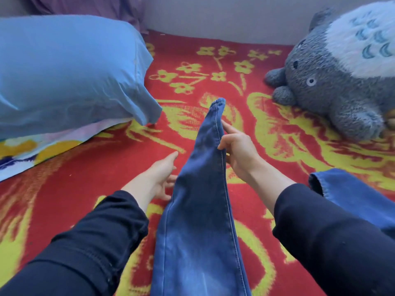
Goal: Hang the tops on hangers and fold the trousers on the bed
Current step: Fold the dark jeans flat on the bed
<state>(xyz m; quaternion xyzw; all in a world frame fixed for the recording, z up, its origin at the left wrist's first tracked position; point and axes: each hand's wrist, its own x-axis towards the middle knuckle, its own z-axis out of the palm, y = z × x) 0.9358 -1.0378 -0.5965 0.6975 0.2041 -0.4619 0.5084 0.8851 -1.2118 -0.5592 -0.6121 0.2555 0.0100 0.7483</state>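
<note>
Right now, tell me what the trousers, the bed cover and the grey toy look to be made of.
The trousers: blue denim, matte, faded patches, stitched seams. The bed cover: seemingly woven wool or acrylic blanket, slightly fuzzy, red with yellow flowers. The grey toy: plush synthetic fur, long shaggy pile.

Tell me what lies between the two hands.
In the head view, a blue jeans leg runs between the left hand and the right hand.

- Here's the bed (pixel 277 133), spread with a red blanket (pixel 89 189) with yellow flowers.
- Far left, a blue pillow (pixel 64 71) sits on a patterned cushion (pixel 32 150).
- Far right, a grey plush toy (pixel 333 82) lies on its side.
- Blue jeans (pixel 198 210) run up the middle, second leg (pixel 352 195) at the right edge.
</note>
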